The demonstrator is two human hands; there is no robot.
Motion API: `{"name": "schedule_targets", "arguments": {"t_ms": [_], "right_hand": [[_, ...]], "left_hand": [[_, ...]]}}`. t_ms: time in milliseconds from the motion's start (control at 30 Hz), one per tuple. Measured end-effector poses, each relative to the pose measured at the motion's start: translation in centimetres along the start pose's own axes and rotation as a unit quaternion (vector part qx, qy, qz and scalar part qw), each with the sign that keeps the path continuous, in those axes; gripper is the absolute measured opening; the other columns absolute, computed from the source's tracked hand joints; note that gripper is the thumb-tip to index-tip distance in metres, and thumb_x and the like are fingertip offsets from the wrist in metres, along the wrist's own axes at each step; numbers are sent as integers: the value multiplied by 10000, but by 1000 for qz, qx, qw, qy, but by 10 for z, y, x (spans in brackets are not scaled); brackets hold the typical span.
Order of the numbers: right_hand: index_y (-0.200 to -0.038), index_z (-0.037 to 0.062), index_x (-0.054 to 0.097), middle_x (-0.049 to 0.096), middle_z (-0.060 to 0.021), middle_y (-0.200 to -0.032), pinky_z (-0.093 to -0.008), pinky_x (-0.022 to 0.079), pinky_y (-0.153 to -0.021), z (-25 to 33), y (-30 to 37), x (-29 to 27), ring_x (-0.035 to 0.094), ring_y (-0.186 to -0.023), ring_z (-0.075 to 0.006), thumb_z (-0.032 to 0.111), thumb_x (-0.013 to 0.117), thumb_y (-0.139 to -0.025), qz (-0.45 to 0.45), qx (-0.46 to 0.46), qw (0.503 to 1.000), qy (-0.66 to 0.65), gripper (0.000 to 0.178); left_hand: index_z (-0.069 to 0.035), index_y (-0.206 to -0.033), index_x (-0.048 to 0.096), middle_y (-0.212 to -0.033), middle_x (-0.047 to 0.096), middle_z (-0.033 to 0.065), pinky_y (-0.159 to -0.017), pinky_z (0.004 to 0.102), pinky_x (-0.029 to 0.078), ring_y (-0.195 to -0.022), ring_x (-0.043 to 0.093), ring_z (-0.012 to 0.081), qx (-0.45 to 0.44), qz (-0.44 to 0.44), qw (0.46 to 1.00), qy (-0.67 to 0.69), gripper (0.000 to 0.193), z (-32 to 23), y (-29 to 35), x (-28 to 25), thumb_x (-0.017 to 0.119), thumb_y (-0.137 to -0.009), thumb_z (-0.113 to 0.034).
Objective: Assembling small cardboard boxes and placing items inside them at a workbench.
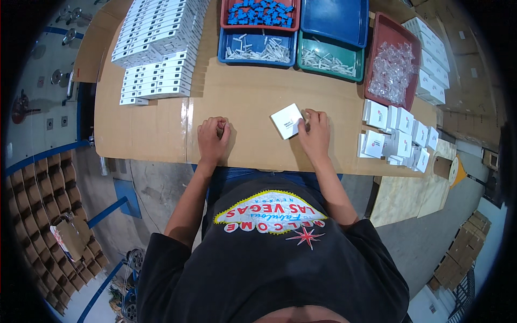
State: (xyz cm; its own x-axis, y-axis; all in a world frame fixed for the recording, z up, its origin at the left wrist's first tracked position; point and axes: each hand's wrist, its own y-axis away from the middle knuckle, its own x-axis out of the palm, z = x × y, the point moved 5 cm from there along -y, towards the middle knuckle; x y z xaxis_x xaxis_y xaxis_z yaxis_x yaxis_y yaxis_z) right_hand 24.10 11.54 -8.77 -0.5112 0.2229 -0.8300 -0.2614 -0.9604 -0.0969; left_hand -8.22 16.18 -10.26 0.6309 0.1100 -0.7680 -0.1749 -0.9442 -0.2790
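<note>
On the cardboard-covered table in front of me, a small flat white box (286,121) with fine dark print sits at a slant. My right hand (316,132) is at its right edge; the thumb presses against it and the other fingers curl close by. How firmly the box is gripped is partly hidden. To the left, my left hand (212,137) rests on the cardboard with its fingers curled in, and no object shows in it. Similar small white packets (401,129) lie in overlapping rows to the right of my right hand.
Tall stacks of white boxes (156,48) stand at the far left. At the back are a red tray (298,28) of blue pieces, a blue tray (258,63) and a green tray (328,74) of white sticks, and a red tray (377,32) of clear plastic pieces. White cartons (431,64) line the right.
</note>
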Motion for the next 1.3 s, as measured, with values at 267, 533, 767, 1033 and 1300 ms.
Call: {"name": "schedule_targets", "arguments": {"t_ms": [267,533,767,1033,1300], "right_hand": [[-1060,77,747,700,-87,-956,-440,464,-863,-14,5,1,658,-952,-306,190,665,-980,114,48,987,-101,161],[-1084,46,748,656,-140,-1296,-456,472,-1030,1,3,-7,612,-1226,-345,98,678,-938,-20,-69,993,-90,170],[-1166,74,757,577,-175,-1479,-497,408,-1177,3,8,3,491,-1433,-403,79,697,-912,16,-101,990,-99,262],[-1356,63,649,517,-150,-1562,-581,314,-1227,7,18,12,445,-1490,-358,135,651,-958,7,-116,993,-25,404],[-1491,31,484,505,-175,-1561,-569,290,-1247,3,15,11,438,-1490,-360,137,630,-981,5,-83,995,-58,541]], "left_hand": [[-110,-1040,690,-920,649,39,-794,402,433,-867,619,237,-16,14,1000,-5,185,5,3,4,777,-884,-159],[-94,-1290,639,-1186,642,76,-993,459,406,-1146,595,275,18,115,993,12,585,-35,-5,14,852,-798,-328],[-76,-1469,523,-1462,522,141,-1133,499,331,-1415,449,326,89,157,983,46,884,-91,-20,47,881,-759,-462],[-79,-1489,487,-1461,545,110,-1136,485,330,-1397,479,304,93,172,979,60,896,-81,-21,51,895,-762,-407],[-76,-1516,453,-1501,541,133,-1174,483,309,-1441,467,307,93,158,982,45,935,-79,-18,57,913,-755,-365]]}}
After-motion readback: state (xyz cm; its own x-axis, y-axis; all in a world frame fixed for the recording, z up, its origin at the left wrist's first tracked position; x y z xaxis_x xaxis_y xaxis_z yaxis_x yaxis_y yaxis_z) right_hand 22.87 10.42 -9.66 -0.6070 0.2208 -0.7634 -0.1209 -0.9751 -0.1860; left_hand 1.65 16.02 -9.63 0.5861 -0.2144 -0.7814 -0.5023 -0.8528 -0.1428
